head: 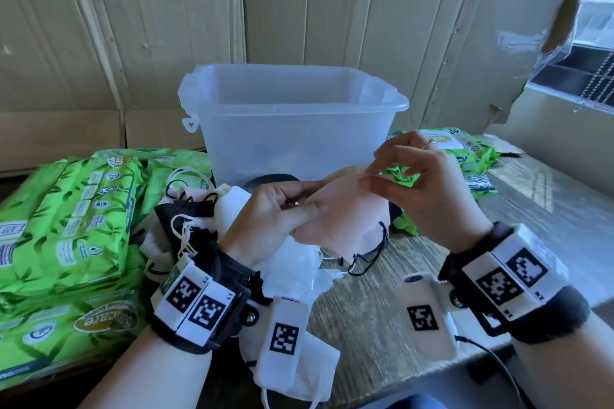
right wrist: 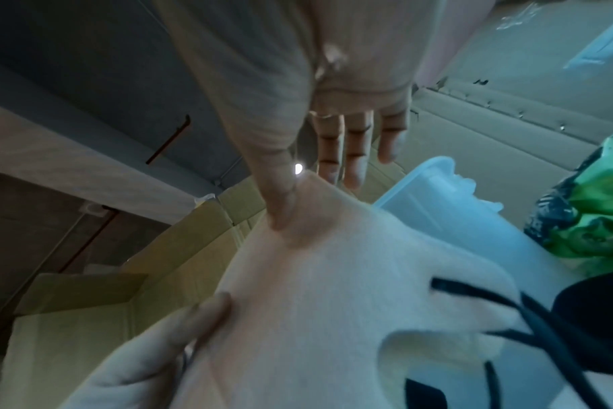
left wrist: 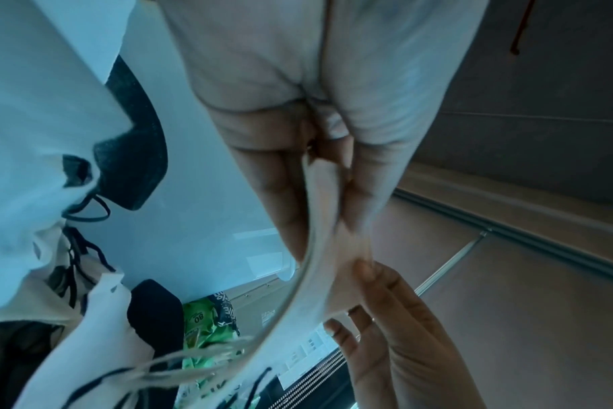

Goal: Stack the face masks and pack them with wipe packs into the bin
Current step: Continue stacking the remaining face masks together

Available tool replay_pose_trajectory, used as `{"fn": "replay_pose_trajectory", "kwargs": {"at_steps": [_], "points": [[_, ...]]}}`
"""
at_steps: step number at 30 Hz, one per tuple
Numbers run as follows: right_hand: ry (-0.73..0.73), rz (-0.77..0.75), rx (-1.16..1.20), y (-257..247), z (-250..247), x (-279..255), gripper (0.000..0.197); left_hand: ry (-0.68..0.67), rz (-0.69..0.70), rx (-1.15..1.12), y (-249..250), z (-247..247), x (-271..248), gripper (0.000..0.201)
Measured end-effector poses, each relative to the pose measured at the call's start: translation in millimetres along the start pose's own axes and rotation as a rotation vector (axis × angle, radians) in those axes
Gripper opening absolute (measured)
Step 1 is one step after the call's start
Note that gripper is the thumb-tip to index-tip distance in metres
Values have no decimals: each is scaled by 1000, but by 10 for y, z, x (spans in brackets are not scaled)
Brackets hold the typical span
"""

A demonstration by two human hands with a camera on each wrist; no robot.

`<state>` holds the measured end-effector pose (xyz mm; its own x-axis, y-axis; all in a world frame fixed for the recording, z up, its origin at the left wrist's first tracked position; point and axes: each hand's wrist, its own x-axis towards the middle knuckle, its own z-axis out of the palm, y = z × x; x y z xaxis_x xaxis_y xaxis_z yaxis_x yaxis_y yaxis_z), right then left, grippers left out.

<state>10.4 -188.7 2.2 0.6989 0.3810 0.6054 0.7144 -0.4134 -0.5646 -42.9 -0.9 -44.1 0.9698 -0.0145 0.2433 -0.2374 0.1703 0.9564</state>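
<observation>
A pale pink face mask (head: 342, 219) with dark ear loops is held up in front of the clear plastic bin (head: 292, 119). My left hand (head: 282, 209) grips its left edge between thumb and fingers. At the mask's upper right corner my right hand (head: 408, 173) pinches the fabric with thumb and forefinger, its other fingers spread. The right wrist view shows the same pink mask (right wrist: 333, 290) under the thumb. Beneath the hands lies a loose heap of white and black masks (head: 199, 222). Nothing shows inside the bin.
Green wipe packs (head: 69, 216) are stacked at the left, and more green packs (head: 461, 149) lie to the right behind the bin. A white mask (head: 299, 372) rests at the table's front edge. Cardboard sheets (head: 133, 26) line the wall behind; bare wooden tabletop (head: 538, 196) lies at the right.
</observation>
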Motion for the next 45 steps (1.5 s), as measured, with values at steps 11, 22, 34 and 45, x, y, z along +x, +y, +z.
{"fn": "replay_pose_trajectory", "kwargs": {"at_steps": [11, 22, 34, 45], "points": [[-219, 125, 46, -1, -82, 26, 9, -117, -98, -97, 21, 68, -50, 27], [-153, 218, 249, 101, 69, -9, 33, -16, 3, -32, 30, 65, -21, 33], [-86, 236, 386, -8, 78, -42, 13, -25, 65, -5, 44, 100, -30, 34], [309, 252, 132, 99, 56, 10, 12, 172, 221, 296, -46, -2, 25, 22]]}}
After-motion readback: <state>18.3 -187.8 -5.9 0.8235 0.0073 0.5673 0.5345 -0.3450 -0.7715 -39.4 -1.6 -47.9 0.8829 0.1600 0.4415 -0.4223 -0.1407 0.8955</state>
